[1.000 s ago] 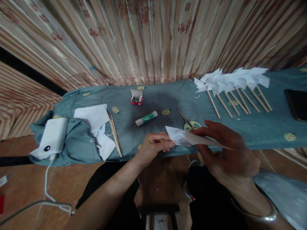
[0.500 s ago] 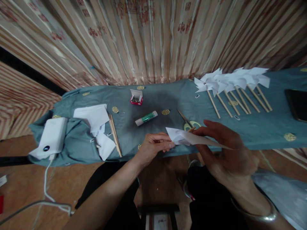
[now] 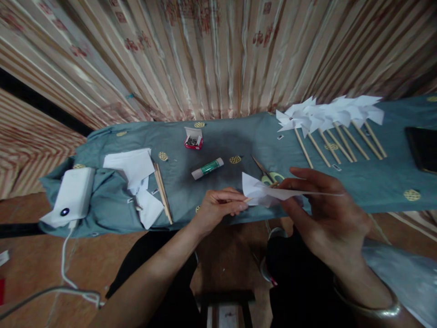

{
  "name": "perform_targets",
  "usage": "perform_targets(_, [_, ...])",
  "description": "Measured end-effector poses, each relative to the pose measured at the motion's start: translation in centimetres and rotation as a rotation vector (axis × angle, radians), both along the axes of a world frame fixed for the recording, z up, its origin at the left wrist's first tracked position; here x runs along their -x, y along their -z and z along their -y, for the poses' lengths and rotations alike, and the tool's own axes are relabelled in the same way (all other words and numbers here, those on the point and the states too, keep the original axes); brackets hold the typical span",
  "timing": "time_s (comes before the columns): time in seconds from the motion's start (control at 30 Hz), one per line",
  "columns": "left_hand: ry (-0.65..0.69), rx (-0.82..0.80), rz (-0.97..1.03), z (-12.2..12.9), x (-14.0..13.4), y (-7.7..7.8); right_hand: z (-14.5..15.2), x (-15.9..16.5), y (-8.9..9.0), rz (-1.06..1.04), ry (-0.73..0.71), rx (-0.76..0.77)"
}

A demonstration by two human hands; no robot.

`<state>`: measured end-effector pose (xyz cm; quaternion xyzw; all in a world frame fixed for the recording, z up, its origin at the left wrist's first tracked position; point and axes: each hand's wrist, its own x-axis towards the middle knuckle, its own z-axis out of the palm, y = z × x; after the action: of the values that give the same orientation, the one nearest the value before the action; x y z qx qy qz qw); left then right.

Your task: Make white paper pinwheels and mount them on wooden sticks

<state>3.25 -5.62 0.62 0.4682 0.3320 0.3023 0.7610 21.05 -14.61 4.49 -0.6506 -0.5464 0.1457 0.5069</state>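
A white paper pinwheel (image 3: pixel 261 191) is held sideways over the near table edge. My left hand (image 3: pixel 218 207) pinches its thin wooden stick between thumb and fingers, just left of the paper. Around the blades' right side is my right hand (image 3: pixel 322 209), open, thumb and fingers apart with paper between them; whether the fingertips touch it is hard to see. Green-handled scissors (image 3: pixel 266 173) lie just behind the pinwheel, partly covered. A glue stick (image 3: pixel 207 168) rests farther left, with a small red box of metal pins (image 3: pixel 193 139) behind it.
Several finished pinwheels (image 3: pixel 300 117) lie in a row at the back right, near a dark phone-like slab (image 3: pixel 421 148). At left are white paper sheets (image 3: pixel 128 164), wooden sticks (image 3: pixel 163 193) and a white power bank (image 3: pixel 74 193) with a cable. A patterned curtain (image 3: pixel 218 59) hangs behind.
The pinwheel's blades have turned, and one now points up at the left. My right hand has shifted slightly right; my left hand keeps its pinch on the stick.
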Motion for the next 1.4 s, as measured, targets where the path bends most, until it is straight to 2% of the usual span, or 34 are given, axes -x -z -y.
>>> perform_targets(0.17, [0.016,-0.022,-0.008,-0.1,0.2,0.0,-0.3,0.1,-0.4,-0.110,0.016,0.005])
perform_targets(0.4, [0.027,-0.036,-0.005,-0.2,0.3,0.2,-1.0,0.3,-0.8,-0.325,-0.040,-0.054])
perform_targets(0.73, [0.017,0.078,0.040,-0.1,0.3,0.0,-2.0,-0.1,-0.6,-0.618,-0.046,0.048])
perform_targets(0.97, [-0.009,0.004,0.025,0.0,0.3,0.2,-2.0,0.1,-0.6,-0.578,-0.042,0.038])
perform_targets(1.2, [0.029,-0.012,0.053,-0.4,0.8,0.2,-0.9,0.9,-0.4,-0.292,-0.002,-0.106])
perform_targets(1.4, [0.017,0.046,0.034,-0.1,1.1,0.3,0.1,0.6,-0.1,-0.148,-0.014,-0.029])
